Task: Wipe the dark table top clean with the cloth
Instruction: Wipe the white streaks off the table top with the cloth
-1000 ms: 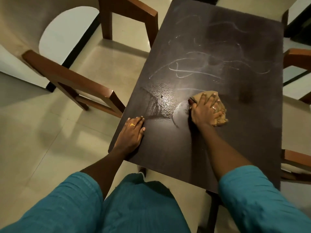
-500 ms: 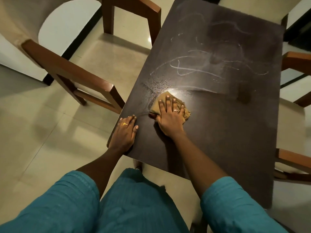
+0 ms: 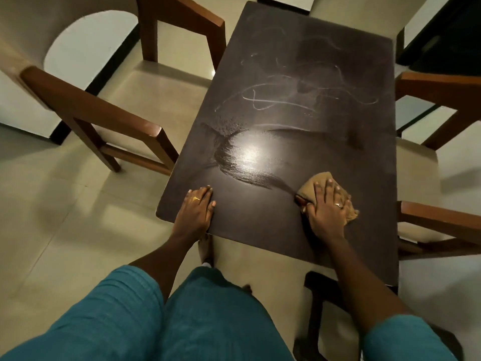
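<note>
Hands: right hand [image 3: 326,208] is pressing flat on the cloth [image 3: 308,187], near right of the desk [image 3: 286,61]; left hand [image 3: 196,212] is resting flat, holding nothing. Cloth judged soft, light; palm pressure suffices.

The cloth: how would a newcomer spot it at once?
Find the dark table top in the middle. Toward its near right side, the right hand presses on the cloth. It is tan and crumpled, the only fabric on that dark surface.

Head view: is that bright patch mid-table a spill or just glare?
Head view: glare, a light reflected in wet-looking wipe streaks on the table top; chair frames at the edges bow from the wide lens; scribbles beyond look sharp.
</note>
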`<state>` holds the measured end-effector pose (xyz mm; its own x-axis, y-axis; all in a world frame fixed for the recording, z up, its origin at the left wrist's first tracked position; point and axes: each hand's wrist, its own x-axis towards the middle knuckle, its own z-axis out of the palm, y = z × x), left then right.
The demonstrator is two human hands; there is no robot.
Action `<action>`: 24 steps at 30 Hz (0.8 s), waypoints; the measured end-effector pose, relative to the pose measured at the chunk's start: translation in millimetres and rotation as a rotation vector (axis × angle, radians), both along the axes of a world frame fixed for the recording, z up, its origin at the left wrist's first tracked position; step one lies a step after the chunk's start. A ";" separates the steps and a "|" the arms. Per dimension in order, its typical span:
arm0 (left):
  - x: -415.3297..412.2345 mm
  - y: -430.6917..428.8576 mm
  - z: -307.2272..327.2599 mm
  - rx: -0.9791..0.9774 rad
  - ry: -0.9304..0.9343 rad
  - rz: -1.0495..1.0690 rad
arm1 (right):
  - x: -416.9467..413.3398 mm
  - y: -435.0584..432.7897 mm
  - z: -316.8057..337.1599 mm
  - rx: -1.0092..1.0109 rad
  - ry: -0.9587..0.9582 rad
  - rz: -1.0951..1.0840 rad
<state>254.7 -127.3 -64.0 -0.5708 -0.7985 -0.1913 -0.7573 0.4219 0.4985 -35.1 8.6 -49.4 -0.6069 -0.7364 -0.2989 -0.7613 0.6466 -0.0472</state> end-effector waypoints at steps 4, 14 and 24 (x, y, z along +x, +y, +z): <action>4.3 17.3 -3.1 0.004 0.004 0.009 | 2.2 29.1 -1.6 0.007 -0.002 0.034; 12.4 -0.7 -7.2 -0.004 -0.001 0.039 | 33.9 -9.6 -3.1 -0.029 -0.008 0.018; 16.7 -71.9 1.1 -0.016 -0.017 0.187 | 104.4 -120.3 -8.4 -0.033 -0.043 0.383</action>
<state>271.3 -199.2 -62.9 -0.4087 -0.8934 -0.1864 -0.8316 0.2805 0.4793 69.3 -111.7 -57.8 -0.2735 -0.9170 -0.2904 -0.9443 0.3134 -0.1004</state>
